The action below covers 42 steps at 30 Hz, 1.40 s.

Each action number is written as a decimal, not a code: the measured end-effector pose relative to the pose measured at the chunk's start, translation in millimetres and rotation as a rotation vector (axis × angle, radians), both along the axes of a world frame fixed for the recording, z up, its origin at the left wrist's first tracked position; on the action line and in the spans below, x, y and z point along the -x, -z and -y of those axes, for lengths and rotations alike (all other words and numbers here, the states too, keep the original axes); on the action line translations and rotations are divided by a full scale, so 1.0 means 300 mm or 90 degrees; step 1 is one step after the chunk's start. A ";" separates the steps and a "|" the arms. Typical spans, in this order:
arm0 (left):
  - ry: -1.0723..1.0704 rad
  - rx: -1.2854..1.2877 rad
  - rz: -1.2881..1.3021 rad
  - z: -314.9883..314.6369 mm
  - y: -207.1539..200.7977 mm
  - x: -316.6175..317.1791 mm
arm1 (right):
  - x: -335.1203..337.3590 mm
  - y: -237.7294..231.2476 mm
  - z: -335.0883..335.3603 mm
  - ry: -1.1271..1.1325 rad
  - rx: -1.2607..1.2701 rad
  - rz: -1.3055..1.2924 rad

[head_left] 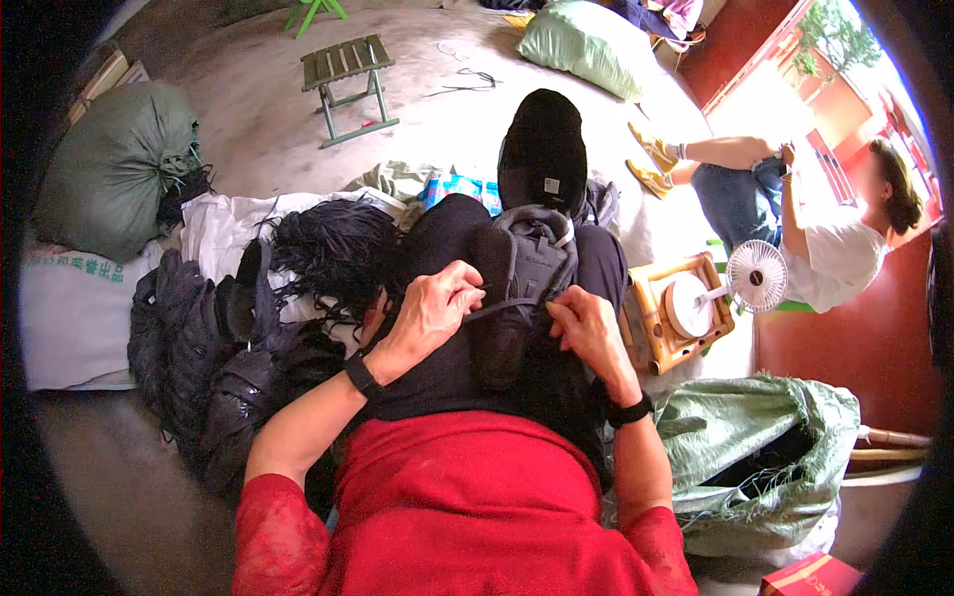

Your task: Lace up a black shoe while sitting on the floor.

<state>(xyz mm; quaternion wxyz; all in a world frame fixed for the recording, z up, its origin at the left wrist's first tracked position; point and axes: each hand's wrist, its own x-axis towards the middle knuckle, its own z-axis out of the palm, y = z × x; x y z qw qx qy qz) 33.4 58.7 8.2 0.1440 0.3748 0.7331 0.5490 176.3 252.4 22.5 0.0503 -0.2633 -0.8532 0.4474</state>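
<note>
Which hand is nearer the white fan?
Right: the right hand is left of the fan, right of the grey shoe; the left hand is farther off, left of the shoe.

Left hand [442, 301]: near frame centre, thumb and fingertips pinched
Right hand [583, 323]: right of centre, fingers curled against thumb
Left forearm [303, 425]: from lower left
Right forearm [643, 459]: from lower right
</note>
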 end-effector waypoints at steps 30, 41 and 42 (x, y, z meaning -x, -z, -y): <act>0.165 0.053 -0.837 -0.073 -0.123 0.049 | -0.011 -0.036 -0.022 -0.153 -0.593 -0.209; 0.402 0.081 -0.710 -0.163 -0.136 0.163 | 0.099 -0.155 -0.149 -0.495 -0.612 -0.128; 0.402 0.081 -0.707 -0.164 -0.130 0.163 | 0.103 -0.161 -0.144 -0.513 -0.598 -0.092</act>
